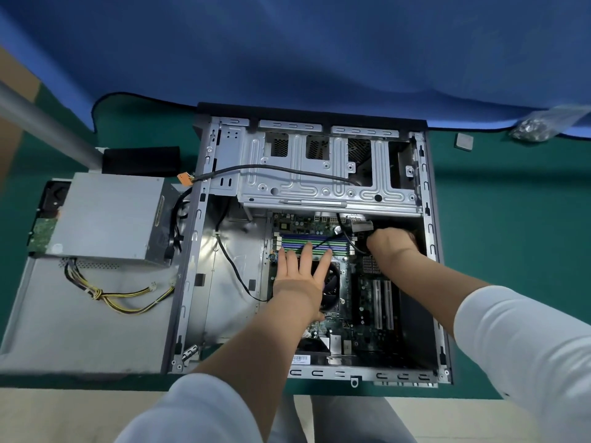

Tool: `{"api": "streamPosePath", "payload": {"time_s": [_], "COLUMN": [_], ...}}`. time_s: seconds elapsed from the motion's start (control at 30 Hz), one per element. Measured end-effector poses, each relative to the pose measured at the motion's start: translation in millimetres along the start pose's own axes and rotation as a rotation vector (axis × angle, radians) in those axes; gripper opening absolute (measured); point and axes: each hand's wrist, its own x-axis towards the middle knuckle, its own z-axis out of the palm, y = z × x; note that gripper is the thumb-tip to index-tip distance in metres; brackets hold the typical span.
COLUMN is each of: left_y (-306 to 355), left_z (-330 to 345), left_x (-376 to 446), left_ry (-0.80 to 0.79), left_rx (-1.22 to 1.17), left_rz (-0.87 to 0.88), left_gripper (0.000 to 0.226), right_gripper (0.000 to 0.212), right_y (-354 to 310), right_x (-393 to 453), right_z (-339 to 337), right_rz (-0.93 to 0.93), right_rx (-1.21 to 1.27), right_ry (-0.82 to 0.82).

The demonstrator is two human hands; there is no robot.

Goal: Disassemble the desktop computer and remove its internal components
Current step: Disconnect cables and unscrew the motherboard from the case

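An open desktop case (204, 199) lies flat on the green table. Its motherboard (367, 302) shows in the lower middle, with green and purple memory slots (316, 241) and a black CPU fan (332, 282). My left hand (300, 276) rests flat on the fan with straight fingers reaching the memory slots. My right hand (390, 243) is curled at the board's upper right edge, next to a black cable (347, 238); what its fingers hold is hidden. A silver drive cage (319, 174) spans the case's far half.
A grey power supply (108, 215) with yellow and black wires (128, 298) sits on the removed side panel (64, 330) at the left. A small grey square part (464, 142) and a plastic bag of screws (537, 126) lie at the far right. Blue cloth (319, 52) covers the back.
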Motion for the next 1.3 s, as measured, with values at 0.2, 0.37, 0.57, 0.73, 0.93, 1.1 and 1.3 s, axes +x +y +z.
{"api": "streamPosePath", "payload": {"time_s": [0.2, 0.37, 0.57, 0.73, 0.93, 1.1, 1.3], "left_y": [0.6, 0.7, 0.4, 1.0, 1.0, 1.3, 1.4], "left_z": [1.7, 1.7, 3.2, 3.9, 4.7, 5.4, 5.0], "left_x": [-0.8, -1.8, -0.8, -1.4, -0.5, 1.1, 0.6], "left_ry": [0.003, 0.014, 0.031, 0.042, 0.047, 0.042, 0.034], "left_rx": [0.004, -0.001, 0.001, -0.008, -0.005, -0.009, -0.009], "left_rz": [0.005, 0.008, 0.007, 0.006, 0.011, 0.006, 0.011], "left_gripper": [0.120, 0.119, 0.120, 0.120, 0.119, 0.120, 0.120], "right_gripper": [0.030, 0.029, 0.031, 0.032, 0.030, 0.028, 0.031], "right_y": [-14.1, -12.2, 2.9, 0.0, -4.4, -0.1, -5.8], "right_x": [-1.4, -4.3, -4.4, -6.6, -9.1, -5.6, -7.2], "right_z": [9.5, 8.2, -2.3, 1.9, 5.7, 1.0, 6.8], "right_rz": [0.078, 0.054, -0.060, -0.053, -0.005, -0.006, 0.001], "right_rx": [0.002, -0.050, -0.066, -0.067, -0.065, -0.020, -0.031], "right_ry": [-0.026, -0.041, -0.012, -0.037, 0.006, 0.014, 0.013]}}
